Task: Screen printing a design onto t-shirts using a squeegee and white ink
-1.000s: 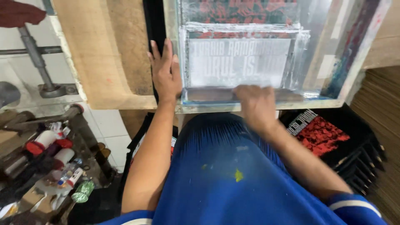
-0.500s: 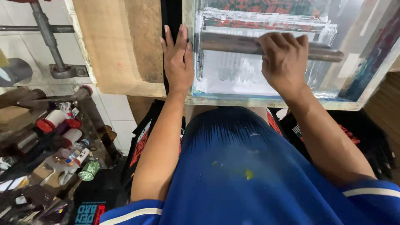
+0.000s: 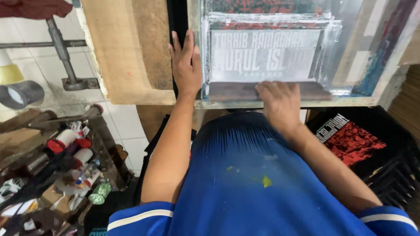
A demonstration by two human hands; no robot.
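Squeegee: stiff wooden bar, likely light, best gripped mid-length. Right hand fingers clenched over it at the screen frame's near edge. Left hand flat, fingers released, pressing frame's left side.

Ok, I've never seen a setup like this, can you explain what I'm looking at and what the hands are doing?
This is one picture from a camera worn on a person's head, looking down past their blue shirt. It shows a screen-printing frame: mesh stretched in a frame, with pale lettering on it. The left hand lies flat on the frame's left edge. The right hand grips a squeegee, a long dark blade lying across the mesh near the frame's near edge. A black shirt with a red print lies lower right. Bottles and tubes clutter a shelf at left.
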